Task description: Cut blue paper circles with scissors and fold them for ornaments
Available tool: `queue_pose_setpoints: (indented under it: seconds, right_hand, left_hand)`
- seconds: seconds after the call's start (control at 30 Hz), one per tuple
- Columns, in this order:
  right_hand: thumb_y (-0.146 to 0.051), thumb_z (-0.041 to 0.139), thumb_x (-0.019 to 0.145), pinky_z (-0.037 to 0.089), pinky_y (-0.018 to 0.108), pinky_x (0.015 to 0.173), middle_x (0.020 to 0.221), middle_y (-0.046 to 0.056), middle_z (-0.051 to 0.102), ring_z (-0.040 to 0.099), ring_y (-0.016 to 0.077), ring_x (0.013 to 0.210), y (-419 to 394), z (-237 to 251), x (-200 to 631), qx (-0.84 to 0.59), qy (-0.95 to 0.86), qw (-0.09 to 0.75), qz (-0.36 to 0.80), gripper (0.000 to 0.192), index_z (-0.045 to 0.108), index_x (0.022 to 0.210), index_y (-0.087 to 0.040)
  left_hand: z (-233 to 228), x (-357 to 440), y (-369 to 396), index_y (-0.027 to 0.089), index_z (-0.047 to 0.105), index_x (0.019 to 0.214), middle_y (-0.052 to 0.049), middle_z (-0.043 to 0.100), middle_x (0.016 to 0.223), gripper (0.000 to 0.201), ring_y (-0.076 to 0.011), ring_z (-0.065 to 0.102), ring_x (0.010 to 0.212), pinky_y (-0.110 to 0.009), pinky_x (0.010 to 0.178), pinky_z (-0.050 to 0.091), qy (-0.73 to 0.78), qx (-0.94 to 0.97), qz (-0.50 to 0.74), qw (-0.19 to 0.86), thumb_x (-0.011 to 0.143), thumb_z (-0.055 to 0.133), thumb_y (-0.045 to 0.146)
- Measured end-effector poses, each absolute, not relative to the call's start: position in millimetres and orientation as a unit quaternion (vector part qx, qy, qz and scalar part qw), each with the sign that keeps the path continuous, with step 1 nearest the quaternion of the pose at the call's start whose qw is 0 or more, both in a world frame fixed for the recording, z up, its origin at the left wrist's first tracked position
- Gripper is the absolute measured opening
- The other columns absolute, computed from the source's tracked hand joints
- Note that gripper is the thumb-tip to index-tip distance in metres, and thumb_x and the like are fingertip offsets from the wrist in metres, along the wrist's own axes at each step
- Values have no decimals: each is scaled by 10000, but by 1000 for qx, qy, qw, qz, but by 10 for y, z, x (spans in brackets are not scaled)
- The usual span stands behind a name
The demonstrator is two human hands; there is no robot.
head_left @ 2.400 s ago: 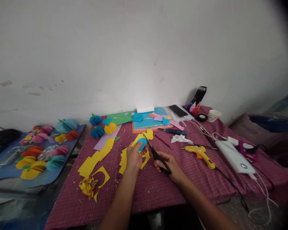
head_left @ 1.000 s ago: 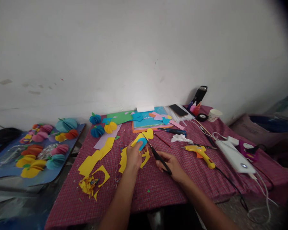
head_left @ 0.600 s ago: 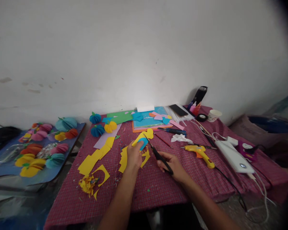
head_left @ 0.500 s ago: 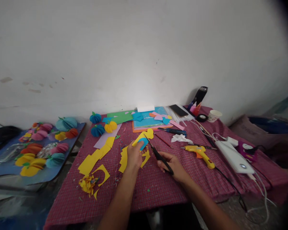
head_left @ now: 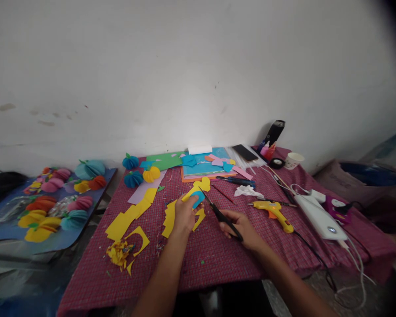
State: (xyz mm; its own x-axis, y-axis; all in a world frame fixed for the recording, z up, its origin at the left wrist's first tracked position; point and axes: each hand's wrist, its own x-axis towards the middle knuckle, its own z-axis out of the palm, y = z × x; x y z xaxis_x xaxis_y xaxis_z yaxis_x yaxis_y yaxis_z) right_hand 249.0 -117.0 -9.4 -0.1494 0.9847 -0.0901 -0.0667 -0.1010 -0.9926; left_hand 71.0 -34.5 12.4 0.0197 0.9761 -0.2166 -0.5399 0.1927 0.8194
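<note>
1. Far left, a blue board holds finished paper balls; that part of the work looks done.
2. On the checked tablecloth, yellow offcuts and small scraps lie spent.
3. The left hand pinches a blue template with yellow paper, held just above the cloth; the outline seems only partly cut.
4. The right hand is closed through the handles of scissors, blades at the paper's edge.
5. Rightward, a glue gun and a paper cup; a bare white wall stands behind.

A scuffed white wall rises behind the checked-cloth table.
</note>
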Motion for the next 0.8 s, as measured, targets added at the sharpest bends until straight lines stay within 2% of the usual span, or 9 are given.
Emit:
queue_pose_setpoints:
  seconds: [0.17, 0.33, 0.5, 0.8]
  right_hand:
    - [-377, 746, 760, 332, 209, 452, 660, -40, 554, 420, 76, 470, -1190, -84, 2511, -464, -493, 454, 579, 500, 646, 1205, -172]
    - [-372, 766, 739, 351, 211, 460, 704, -13, 602, 475, 88, 488, -1201, -102, 2521, -452, -470, 467, 597, 460, 668, 1137, -162]
    - [-354, 721, 790, 377, 213, 470, 710, 15, 618, 514, 103, 516, -1200, -140, 2524, -417, -453, 489, 618, 435, 650, 1160, -135]
    - [-349, 754, 766, 384, 199, 461, 688, -2, 604, 506, 90, 505, -1196, -115, 2501, -426, -447, 487, 618, 442, 660, 1143, -139]
  left_hand:
    - [141, 711, -355, 141, 648, 825, -50, 682, 757, 301, -174, 637, 647, -330, 625, 519, 402, 272, 562, 670, 590, 792, 261]
    - [145, 715, -365, 141, 643, 823, -53, 688, 767, 306, -172, 638, 660, -332, 634, 527, 406, 269, 556, 674, 590, 799, 263]
    - [142, 716, -374, 146, 637, 847, -53, 691, 788, 301, -171, 642, 679, -335, 646, 538, 406, 272, 553, 675, 613, 792, 257]
    - [156, 727, -379, 158, 626, 829, -40, 684, 775, 316, -167, 649, 659, -317, 643, 525, 421, 275, 546, 670, 588, 800, 266]
